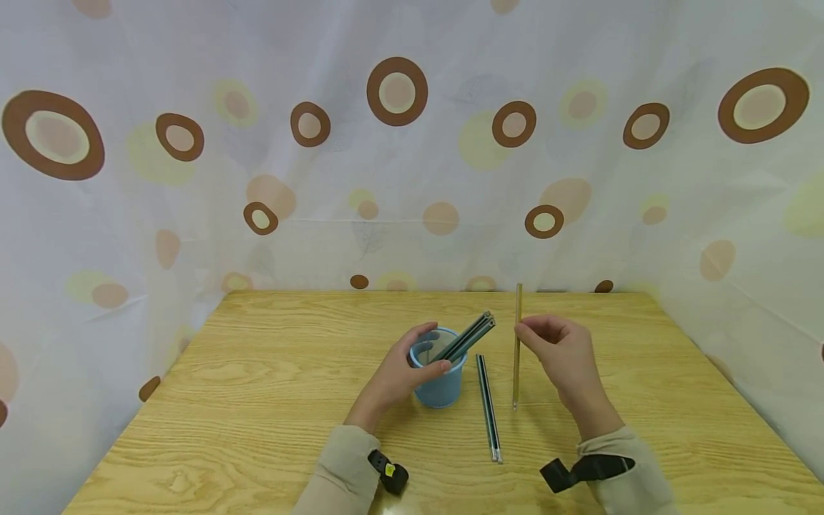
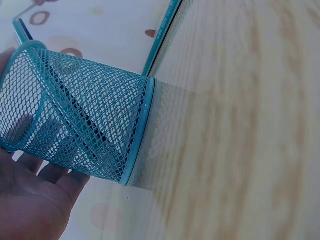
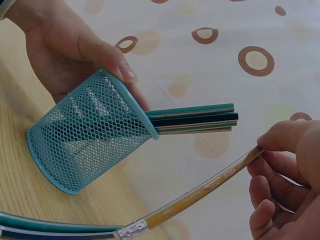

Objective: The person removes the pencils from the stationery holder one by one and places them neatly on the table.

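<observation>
- Head view: your left hand [image 1: 399, 368] curls round the blue mesh cup [image 1: 440, 392], thumb over the near rim; a bundle of dark pencils [image 1: 465, 340] leans inside it, ends sticking out to the right.
- Same view: your right hand [image 1: 566, 350] pinches the yellow pencil [image 1: 518, 357] between thumb and fingers, near upright, to the right of the cup. Between them, two dark green pencils [image 1: 488, 408] lie side by side on the worktop [image 1: 257, 429].
- Left wrist view: your left fingers wrap the mesh, and the bundle slants down to the cup's base.
- Right wrist view: you grip the yellow pencil at the end away from its eraser; it is outside the cup, apart from the rim.
- You appear to be at the step of loading the yellow pencil. The next move likely calls for lifting its eraser end over the rim while your left hand steadies the cup.
</observation>
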{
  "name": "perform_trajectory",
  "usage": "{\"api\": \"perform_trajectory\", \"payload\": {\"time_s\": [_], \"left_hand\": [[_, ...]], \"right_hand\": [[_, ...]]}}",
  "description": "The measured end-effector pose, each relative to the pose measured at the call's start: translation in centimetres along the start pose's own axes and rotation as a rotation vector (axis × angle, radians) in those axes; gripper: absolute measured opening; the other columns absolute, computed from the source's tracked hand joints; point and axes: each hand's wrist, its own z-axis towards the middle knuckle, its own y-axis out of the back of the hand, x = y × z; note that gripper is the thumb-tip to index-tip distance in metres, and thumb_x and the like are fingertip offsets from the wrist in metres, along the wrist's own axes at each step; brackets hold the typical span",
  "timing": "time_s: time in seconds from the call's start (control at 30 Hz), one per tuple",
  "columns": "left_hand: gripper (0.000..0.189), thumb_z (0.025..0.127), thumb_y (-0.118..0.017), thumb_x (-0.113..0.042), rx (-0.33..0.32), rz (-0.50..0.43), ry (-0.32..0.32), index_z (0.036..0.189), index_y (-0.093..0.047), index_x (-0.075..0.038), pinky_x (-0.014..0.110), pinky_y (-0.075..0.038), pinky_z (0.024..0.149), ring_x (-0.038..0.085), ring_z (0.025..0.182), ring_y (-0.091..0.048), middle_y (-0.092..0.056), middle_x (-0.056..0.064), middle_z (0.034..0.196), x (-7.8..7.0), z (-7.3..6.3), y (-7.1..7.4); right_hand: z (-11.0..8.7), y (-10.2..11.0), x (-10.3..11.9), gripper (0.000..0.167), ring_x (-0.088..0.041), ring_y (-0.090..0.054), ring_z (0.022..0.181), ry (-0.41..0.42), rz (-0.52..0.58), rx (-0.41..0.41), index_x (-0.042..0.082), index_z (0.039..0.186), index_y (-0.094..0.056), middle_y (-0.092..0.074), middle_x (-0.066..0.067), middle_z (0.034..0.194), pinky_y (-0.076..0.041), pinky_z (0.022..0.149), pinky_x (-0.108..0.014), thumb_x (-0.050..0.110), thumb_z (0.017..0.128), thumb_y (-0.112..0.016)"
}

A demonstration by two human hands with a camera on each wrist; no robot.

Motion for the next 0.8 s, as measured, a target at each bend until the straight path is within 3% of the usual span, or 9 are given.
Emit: {"api": "perform_trajectory", "payload": {"time_s": [0.8], "left_hand": [[0.068, 0.089, -0.073, -0.042, 0.005, -0.013, -0.01, 0.148, -0.041, -0.038, 0.056, -0.036, 0.104, 0.023, 0.138, -0.036, -0.04, -0.005, 0.15, -0.05, -0.1, 0.03]], "right_hand": [[0.0, -0.63, -0.88, 0.036, -0.015, -0.06, 0.092, -0.145, -0.067, 0.056, -0.002, 0.113, -0.069, -0.066, -0.01, 0.105, -0.049, 0.079, -0.027, 0.03, 0.095, -0.069]]}}
